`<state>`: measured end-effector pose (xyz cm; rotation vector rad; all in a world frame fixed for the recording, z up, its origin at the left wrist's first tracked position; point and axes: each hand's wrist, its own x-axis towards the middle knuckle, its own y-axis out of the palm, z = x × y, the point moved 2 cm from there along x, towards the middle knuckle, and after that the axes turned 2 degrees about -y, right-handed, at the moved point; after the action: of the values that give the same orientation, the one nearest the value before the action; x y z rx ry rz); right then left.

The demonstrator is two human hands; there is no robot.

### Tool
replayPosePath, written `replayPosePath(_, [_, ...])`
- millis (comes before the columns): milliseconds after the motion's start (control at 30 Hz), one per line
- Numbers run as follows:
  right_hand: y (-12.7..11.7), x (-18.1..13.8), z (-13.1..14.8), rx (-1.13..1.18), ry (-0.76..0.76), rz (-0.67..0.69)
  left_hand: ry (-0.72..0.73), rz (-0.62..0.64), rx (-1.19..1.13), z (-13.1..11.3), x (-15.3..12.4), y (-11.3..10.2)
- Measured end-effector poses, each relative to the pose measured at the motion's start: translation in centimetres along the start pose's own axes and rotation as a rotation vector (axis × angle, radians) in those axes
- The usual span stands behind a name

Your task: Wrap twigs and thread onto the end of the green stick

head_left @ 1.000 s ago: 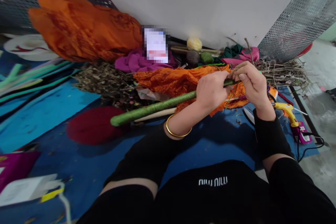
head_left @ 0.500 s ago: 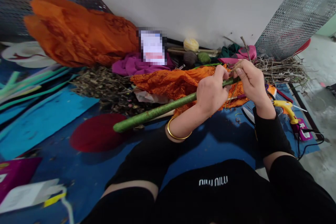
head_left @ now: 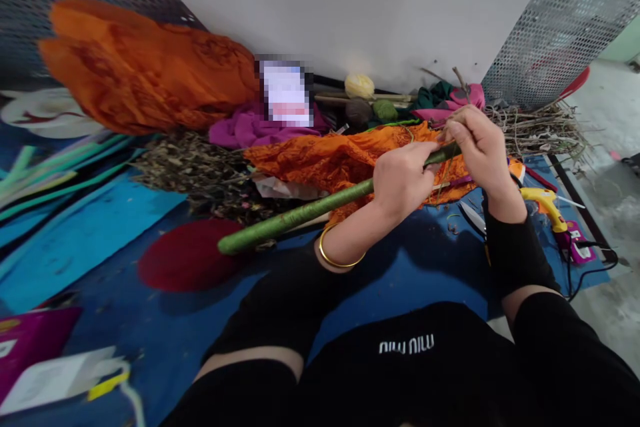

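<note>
A long green stick [head_left: 300, 215], its surface wrapped like wound thread, slants across the view from lower left to upper right. My left hand [head_left: 403, 177] is closed around it toward its upper right part. My right hand [head_left: 477, 143] is closed at that far end, thumb and fingers pinched together. Thin strands show by the fingertips, but exactly what the pinch holds is hidden. Behind and below the stick lies a crumpled orange cloth [head_left: 320, 159]. The stick's lower left end is over a dark red round piece [head_left: 183, 257] on the blue table [head_left: 370, 300].
A yellow glue gun [head_left: 545, 203] with a cord and scissors [head_left: 473, 217] lie at right. Twigs [head_left: 535, 130], yarn balls [head_left: 360, 86] and a pixelated lit screen [head_left: 286, 93] stand along the back. Dried leaves [head_left: 175, 163], foam strips [head_left: 75, 167] and a purple box [head_left: 37, 340] are at left.
My right hand has shifted slightly, and the left index finger, raised before, now lies lower along the stick. The whole view has moved a little. Both hands remain at the stick.
</note>
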<state>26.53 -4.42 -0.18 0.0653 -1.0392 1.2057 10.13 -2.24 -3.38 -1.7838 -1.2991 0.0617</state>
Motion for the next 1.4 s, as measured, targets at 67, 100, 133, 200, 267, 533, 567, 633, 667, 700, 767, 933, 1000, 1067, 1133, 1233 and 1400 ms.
replayPosePath(67, [-0.8,0.1,-0.2,0.082,0.036,-0.057,0.001,-0.021,-0.032,0.0,0.0,-0.3])
replayPosePath(100, [-1.2,0.2,-0.4,0.127,0.052,-0.077,0.002,-0.027,-0.045,0.0,0.1,-0.5])
replayPosePath(133, [-1.6,0.2,-0.6,0.173,0.065,-0.093,0.005,-0.031,-0.054,0.0,0.1,-0.6])
replayPosePath(200, [-2.3,0.3,-0.9,0.249,0.096,-0.120,0.011,-0.028,-0.064,-0.1,0.1,-0.7])
replayPosePath(267, [-2.5,0.4,-1.0,0.283,0.116,-0.139,0.016,-0.021,-0.064,-0.1,0.1,-0.6])
replayPosePath(533, [-2.9,0.2,-4.6,0.446,0.353,-0.133,0.004,0.006,-0.119,-0.4,0.0,-1.2])
replayPosePath(567, [-2.9,0.1,-5.6,0.523,0.439,-0.106,0.004,0.007,-0.139,-0.4,0.0,-1.5])
replayPosePath(633, [-2.5,0.0,-7.4,0.680,0.627,-0.039,0.007,0.001,-0.165,-0.5,0.1,-2.3])
replayPosePath(667, [-2.3,-0.1,-7.9,0.747,0.710,-0.011,0.008,-0.005,-0.169,-0.5,0.1,-2.6])
replayPosePath(700, [-2.1,-0.1,-8.2,0.803,0.777,0.004,0.007,-0.011,-0.166,-0.5,0.2,-2.9])
replayPosePath(767, [-2.1,0.0,-8.3,0.873,0.844,-0.005,-0.002,-0.021,-0.152,-0.3,0.4,-3.2])
replayPosePath(933, [-4.2,0.2,-7.1,0.913,0.732,-0.094,-0.016,-0.022,-0.131,0.2,0.9,-2.9])
replayPosePath(1000, [-5.4,0.2,-6.6,0.868,0.637,-0.096,-0.011,-0.024,-0.125,0.2,1.0,-2.7])
replayPosePath(1067, [-6.4,0.1,-6.2,0.807,0.570,-0.088,-0.005,-0.045,-0.104,0.2,0.9,-2.6])
replayPosePath(1133, [-7.1,-0.1,-5.9,0.780,0.560,-0.088,0.007,-0.073,-0.075,0.2,0.9,-2.7])
replayPosePath(1233, [-7.8,-0.4,-6.0,0.811,0.595,-0.102,0.025,-0.094,-0.039,0.1,0.8,-2.8])
replayPosePath(1400, [-8.1,-0.2,-7.0,0.924,0.577,-0.083,0.043,-0.105,-0.015,0.2,0.8,-2.6])
